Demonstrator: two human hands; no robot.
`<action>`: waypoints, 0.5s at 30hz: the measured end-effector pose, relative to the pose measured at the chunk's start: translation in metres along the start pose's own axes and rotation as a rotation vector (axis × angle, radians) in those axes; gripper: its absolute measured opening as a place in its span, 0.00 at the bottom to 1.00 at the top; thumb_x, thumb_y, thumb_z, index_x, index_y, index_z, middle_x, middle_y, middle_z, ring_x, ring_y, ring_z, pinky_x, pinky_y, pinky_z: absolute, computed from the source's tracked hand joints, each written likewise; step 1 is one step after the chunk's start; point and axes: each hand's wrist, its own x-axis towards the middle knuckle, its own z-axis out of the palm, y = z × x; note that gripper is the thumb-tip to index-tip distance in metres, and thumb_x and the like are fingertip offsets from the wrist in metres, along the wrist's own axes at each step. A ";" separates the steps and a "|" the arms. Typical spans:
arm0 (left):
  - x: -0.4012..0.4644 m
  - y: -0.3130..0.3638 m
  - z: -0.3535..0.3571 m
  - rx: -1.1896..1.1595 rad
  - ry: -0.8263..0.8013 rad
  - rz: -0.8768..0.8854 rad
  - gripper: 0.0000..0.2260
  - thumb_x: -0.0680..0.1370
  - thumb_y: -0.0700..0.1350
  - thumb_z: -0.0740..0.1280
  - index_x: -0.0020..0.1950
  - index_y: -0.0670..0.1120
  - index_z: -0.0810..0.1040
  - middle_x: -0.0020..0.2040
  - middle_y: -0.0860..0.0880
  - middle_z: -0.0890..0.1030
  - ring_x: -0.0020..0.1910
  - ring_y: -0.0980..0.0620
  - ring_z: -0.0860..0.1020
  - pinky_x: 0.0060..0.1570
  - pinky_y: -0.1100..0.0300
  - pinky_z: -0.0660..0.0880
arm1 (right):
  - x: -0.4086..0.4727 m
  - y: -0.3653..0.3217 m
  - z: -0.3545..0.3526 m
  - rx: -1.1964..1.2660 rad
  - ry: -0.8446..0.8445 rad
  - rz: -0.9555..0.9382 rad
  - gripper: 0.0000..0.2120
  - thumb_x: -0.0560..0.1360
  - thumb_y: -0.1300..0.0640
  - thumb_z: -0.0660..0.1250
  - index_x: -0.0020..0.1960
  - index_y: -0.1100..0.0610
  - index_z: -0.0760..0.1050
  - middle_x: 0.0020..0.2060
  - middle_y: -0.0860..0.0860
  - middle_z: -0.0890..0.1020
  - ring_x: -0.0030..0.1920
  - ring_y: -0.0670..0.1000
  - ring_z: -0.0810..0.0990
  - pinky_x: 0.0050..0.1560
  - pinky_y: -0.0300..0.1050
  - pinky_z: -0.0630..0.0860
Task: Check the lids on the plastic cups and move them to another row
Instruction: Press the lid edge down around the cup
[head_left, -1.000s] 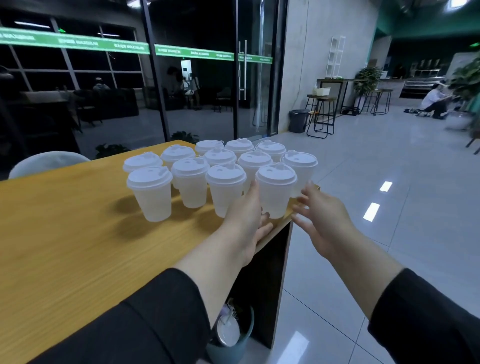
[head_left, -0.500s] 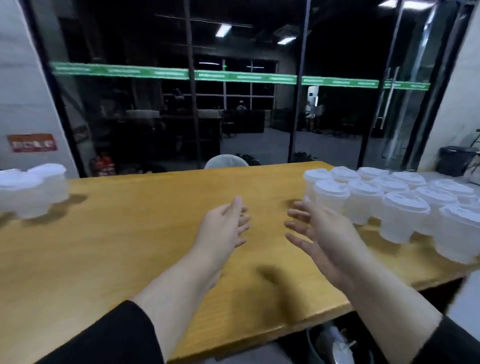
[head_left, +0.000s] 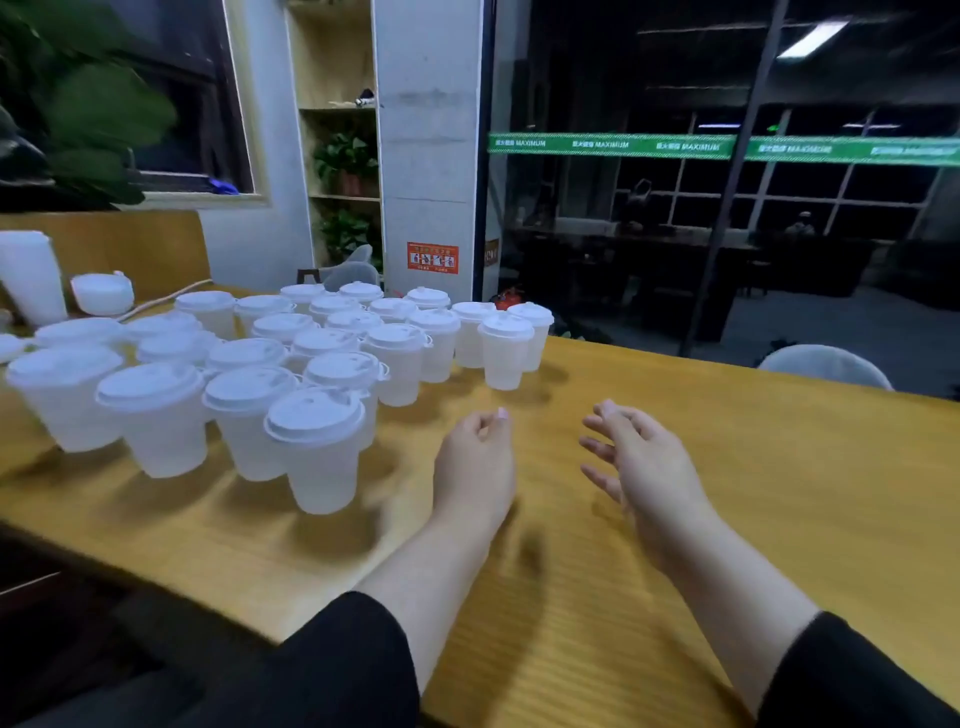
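Many translucent white plastic cups, each upright with a white lid on, stand clustered in rows on the worktop's left half.

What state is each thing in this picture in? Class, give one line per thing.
Left hand: fingers loosely curled, holding nothing, above the table.
Right hand: fingers relaxed, holding nothing.
Plastic cups: upright, lids on, clustered in rows at left.
Wooden table: bears the cups.

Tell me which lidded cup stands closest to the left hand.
The lidded cup at the right end of the group, standing alone in front of the last cups, is closest to the left hand. The hand holds nothing, and bare table lies between them.
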 end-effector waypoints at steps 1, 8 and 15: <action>0.015 -0.004 0.001 -0.004 -0.004 -0.017 0.11 0.86 0.53 0.59 0.55 0.49 0.77 0.44 0.56 0.77 0.42 0.58 0.75 0.36 0.65 0.66 | 0.010 0.008 0.009 -0.009 0.002 -0.007 0.11 0.83 0.46 0.64 0.59 0.51 0.78 0.58 0.47 0.83 0.58 0.47 0.82 0.59 0.49 0.80; 0.116 -0.023 0.021 -0.095 0.010 -0.008 0.18 0.86 0.57 0.57 0.70 0.50 0.74 0.50 0.58 0.78 0.43 0.64 0.74 0.38 0.67 0.71 | 0.097 0.040 0.049 -0.068 0.048 -0.095 0.15 0.84 0.46 0.62 0.67 0.49 0.75 0.59 0.42 0.81 0.60 0.44 0.80 0.61 0.48 0.78; 0.194 -0.038 0.046 -0.165 0.015 0.001 0.27 0.84 0.64 0.55 0.81 0.54 0.65 0.74 0.57 0.73 0.72 0.51 0.72 0.74 0.50 0.66 | 0.194 0.058 0.088 -0.165 -0.002 -0.194 0.16 0.84 0.46 0.60 0.67 0.52 0.75 0.54 0.38 0.80 0.53 0.41 0.79 0.58 0.47 0.78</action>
